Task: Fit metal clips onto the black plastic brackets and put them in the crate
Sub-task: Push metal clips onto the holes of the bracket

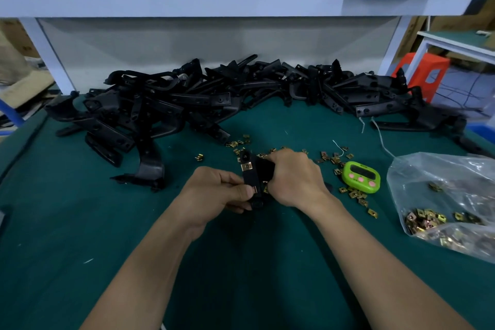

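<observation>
We hold a bracket (pixel 251 178) just above the table (pixel 80 222). Our left hand (pixel 221 191) pinches its near end and our right hand (pixel 294 177) curls around its right side. A clip (pixel 246 167) sits on it. Loose clips (pixel 333 158) lie near the timer (pixel 361 177).

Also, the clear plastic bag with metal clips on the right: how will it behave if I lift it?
The clear plastic bag is crumpled and slack, so it is probably floppy. The metal clips pooled low will likely make it sag. The film looks smooth, perhaps slippery.
</observation>
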{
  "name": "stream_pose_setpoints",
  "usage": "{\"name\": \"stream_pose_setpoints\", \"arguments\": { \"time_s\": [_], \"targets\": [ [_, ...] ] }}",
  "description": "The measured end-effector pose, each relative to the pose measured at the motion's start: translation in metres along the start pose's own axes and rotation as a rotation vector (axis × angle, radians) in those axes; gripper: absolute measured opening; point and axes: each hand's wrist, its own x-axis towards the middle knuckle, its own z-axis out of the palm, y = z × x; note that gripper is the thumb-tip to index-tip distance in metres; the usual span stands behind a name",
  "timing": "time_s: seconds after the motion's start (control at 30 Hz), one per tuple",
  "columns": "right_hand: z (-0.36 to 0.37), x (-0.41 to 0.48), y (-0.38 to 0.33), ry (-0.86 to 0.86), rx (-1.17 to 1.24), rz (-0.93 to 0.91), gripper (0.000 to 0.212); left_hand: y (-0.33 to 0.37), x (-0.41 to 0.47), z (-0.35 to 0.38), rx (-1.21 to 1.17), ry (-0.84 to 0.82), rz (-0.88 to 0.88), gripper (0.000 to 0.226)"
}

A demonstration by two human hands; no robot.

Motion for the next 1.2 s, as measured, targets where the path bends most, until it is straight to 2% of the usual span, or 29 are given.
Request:
{"name": "stream_pose_setpoints", "arguments": {
  "time_s": [0.27,0.43,0.53,0.6,0.67,0.83,1.03,1.2],
  "targets": [
    [-0.002,0.000,0.002,0.011,-0.033,-0.007,0.020,-0.001,0.000,0.000,0.039,0.017,0.019,0.005],
    [0.000,-0.001,0.000,0.113,-0.138,-0.022,0.018,-0.004,0.003,0.006,0.063,0.048,-0.014,0.009],
    [-0.022,0.005,0.020,0.214,-0.195,0.140,0.013,-0.010,0.000,-0.017,0.143,0.159,-0.017,0.013],
    [-0.039,0.007,0.036,0.327,-0.160,0.200,0.015,-0.010,-0.003,-0.035,0.060,0.204,0.017,0.016],
    [-0.041,0.005,0.032,0.375,-0.139,0.146,0.021,-0.007,-0.001,-0.033,-0.021,0.192,0.076,0.018],
    [-0.015,-0.004,0.007,0.223,-0.148,0.009,0.024,-0.007,0.006,-0.002,-0.104,0.192,0.146,0.026],
    [-0.007,-0.005,0.008,0.200,-0.113,-0.012,0.024,-0.007,-0.003,0.007,-0.295,0.152,0.093,0.035],
    [-0.005,-0.008,0.004,0.202,-0.141,-0.062,0.027,-0.004,-0.007,0.021,-0.322,0.044,0.039,0.021]
  ]
}}
